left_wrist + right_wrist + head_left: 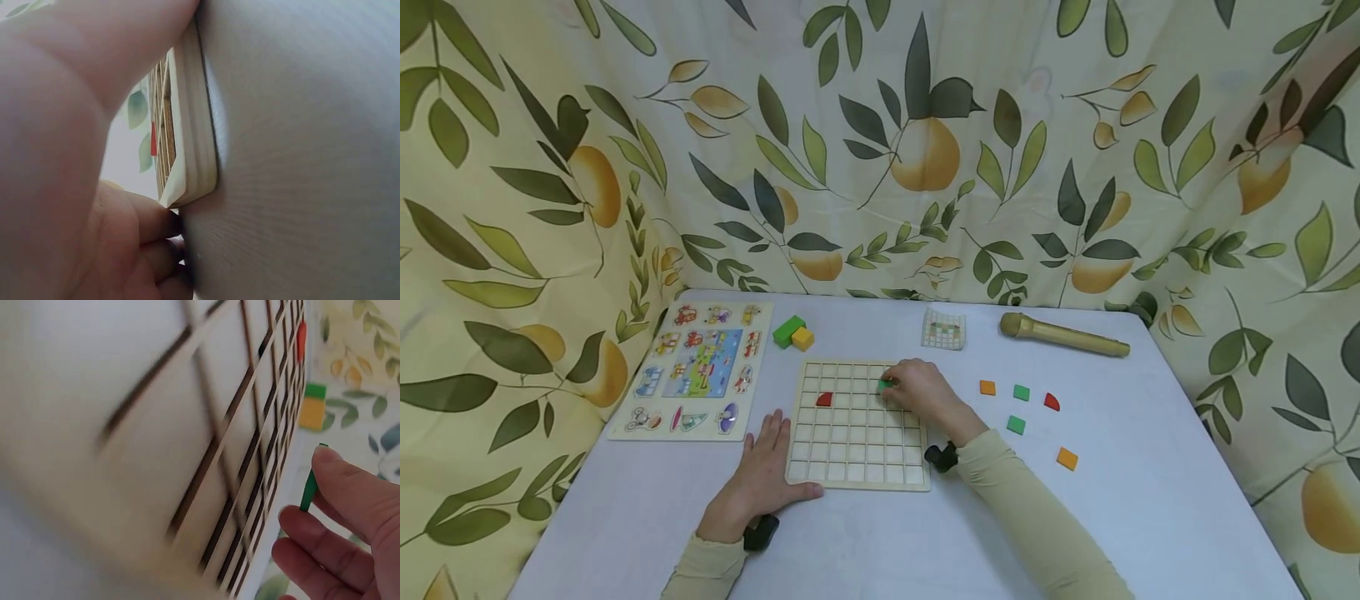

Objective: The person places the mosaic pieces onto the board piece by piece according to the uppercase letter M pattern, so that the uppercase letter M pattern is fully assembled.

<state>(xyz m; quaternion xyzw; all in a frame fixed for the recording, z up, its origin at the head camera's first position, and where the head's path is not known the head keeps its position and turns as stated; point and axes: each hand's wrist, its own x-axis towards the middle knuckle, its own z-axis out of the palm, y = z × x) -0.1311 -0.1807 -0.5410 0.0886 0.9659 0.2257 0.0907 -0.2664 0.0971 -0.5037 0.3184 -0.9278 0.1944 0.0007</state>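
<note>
Bare table (1150, 517) right of the grid board (857, 467); loose tiles (1017, 425) dot the middle.

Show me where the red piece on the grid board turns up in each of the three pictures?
Head: red piece sits in a left cell of the board, beyond the left hand.
Left wrist: thin red sliver seen edge-on across the board.
Right wrist: top right, far end of the grid.
Shared landmark: the board.

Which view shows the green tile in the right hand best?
The right wrist view: the green tile shows edge-on, pinched by the right hand. The head view shows a green sliver; the left wrist view shows none.
</note>
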